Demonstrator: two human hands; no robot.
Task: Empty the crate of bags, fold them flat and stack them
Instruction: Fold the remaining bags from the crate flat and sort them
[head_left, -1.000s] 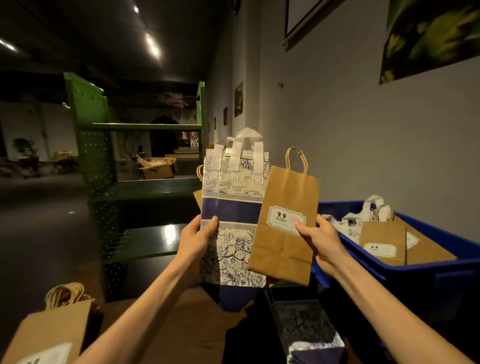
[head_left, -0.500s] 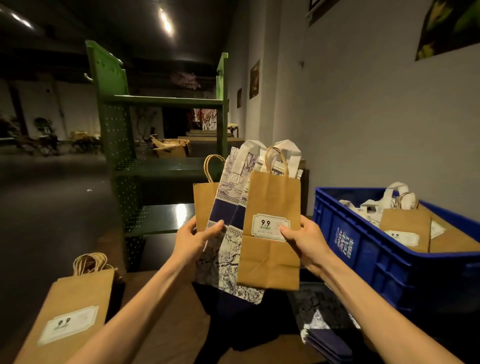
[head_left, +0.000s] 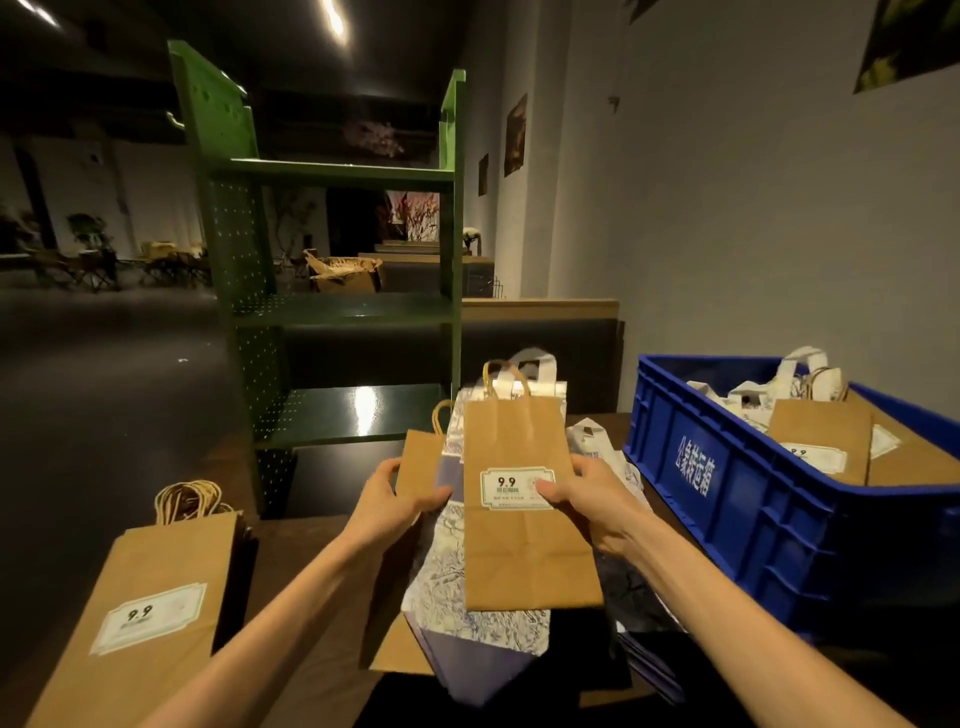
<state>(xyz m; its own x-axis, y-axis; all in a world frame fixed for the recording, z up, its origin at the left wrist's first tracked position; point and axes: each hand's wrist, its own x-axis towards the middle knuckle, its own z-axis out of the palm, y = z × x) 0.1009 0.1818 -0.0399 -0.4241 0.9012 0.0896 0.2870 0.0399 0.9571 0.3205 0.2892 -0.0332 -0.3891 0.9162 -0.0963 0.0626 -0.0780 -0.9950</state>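
Observation:
My right hand (head_left: 587, 506) pinches a flat brown paper bag (head_left: 524, 551) with a "9.9" label by its right edge. Behind it, my left hand (head_left: 387, 506) grips a blue-and-white patterned bag (head_left: 457, 587) together with another brown bag (head_left: 418, 457); the front bag overlaps both. The blue crate (head_left: 727, 499) stands to the right with brown bags (head_left: 821, 441) and white-handled bags (head_left: 753, 395) inside. A stack of flat brown bags (head_left: 140, 613) lies at lower left on the table.
A green perforated metal shelf unit (head_left: 332, 306) stands just beyond the table. More patterned bags (head_left: 618, 467) lie between my hands and the crate. The grey wall runs along the right side. The dark brown table (head_left: 291, 551) lies under my arms.
Both hands have come down and towards me with the bags. The right hand's brown bag has slid left, now overlapping the patterned bag squarely. The view has tilted down.

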